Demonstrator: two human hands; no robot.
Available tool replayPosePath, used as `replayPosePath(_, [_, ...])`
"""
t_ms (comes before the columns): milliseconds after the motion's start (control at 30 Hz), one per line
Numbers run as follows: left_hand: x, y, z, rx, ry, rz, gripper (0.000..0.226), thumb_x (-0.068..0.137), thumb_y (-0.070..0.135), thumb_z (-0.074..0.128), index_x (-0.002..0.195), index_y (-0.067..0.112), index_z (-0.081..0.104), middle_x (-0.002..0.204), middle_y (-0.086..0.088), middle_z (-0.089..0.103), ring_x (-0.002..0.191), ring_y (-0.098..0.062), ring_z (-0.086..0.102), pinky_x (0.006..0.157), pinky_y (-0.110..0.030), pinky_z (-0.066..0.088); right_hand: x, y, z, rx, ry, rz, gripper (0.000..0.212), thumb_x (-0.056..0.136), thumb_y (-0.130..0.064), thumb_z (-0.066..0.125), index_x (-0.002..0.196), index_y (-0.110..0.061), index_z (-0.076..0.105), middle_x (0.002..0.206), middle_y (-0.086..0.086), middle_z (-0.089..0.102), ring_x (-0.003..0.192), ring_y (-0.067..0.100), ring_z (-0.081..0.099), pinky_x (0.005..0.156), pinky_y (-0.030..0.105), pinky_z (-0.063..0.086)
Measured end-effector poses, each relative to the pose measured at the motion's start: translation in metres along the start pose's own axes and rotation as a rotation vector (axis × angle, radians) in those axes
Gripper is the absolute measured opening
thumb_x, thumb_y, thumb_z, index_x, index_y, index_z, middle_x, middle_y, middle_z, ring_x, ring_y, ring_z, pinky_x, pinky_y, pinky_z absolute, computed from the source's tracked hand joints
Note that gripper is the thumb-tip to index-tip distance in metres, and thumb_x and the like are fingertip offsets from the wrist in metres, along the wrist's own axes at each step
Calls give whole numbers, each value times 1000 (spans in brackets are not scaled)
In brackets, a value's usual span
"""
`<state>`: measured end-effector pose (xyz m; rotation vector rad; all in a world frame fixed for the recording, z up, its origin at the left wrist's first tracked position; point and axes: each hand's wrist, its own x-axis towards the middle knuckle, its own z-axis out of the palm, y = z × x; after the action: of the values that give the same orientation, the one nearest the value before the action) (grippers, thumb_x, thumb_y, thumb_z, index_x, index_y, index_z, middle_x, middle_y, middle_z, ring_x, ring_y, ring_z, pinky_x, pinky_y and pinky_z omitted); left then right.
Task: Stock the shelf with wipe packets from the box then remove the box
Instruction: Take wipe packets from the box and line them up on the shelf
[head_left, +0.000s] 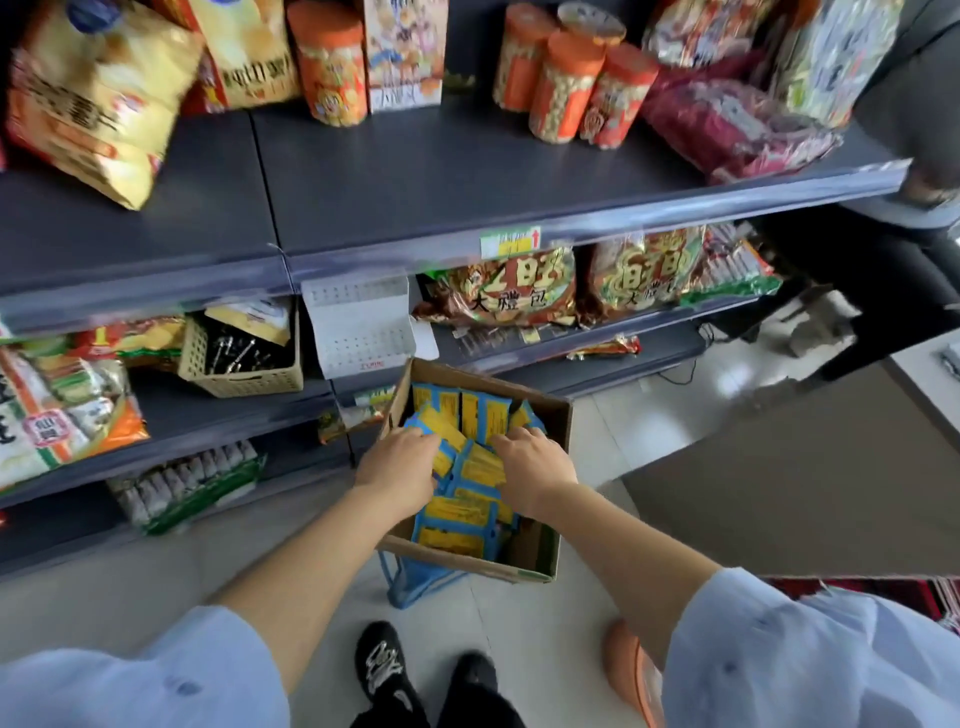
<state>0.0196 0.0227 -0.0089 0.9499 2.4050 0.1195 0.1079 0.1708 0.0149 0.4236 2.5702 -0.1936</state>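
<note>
Gripping wipe packets (464, 512): left hand (397, 470), right hand (534, 470).

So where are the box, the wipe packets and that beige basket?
box (493, 567): head view, on its front cardboard wall.
packets (478, 415): head view, on a yellow face at the pile's back.
basket (249, 383): head view, on its front wall.

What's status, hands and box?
Left hand, right hand down in brown cardboard box, on blue-and-yellow wipe packets; grip unclear. Box holds many packets. Nothing in the way.
</note>
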Motion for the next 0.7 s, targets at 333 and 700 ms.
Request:
replayPosePath(333, [75, -21, 109, -44, -324, -115, 30, 89, 15, 57, 119, 17, 50, 120, -6, 50, 106, -27, 53, 83, -41, 49, 72, 26, 108, 120, -286, 34, 54, 88, -10, 58, 139, -17, 42, 130, 10, 49, 121, 31, 48, 91, 40, 50])
replayPosePath(700, [107, -25, 161, -391, -454, -444, 60, 90, 48, 59, 134, 9, 48, 133, -11, 51, 102, -25, 62, 79, -33, 53, 106, 30, 162, 627, -413, 302, 32, 86, -14, 60, 118, -16, 58, 110, 4, 60, 97, 22, 58, 74, 31, 49])
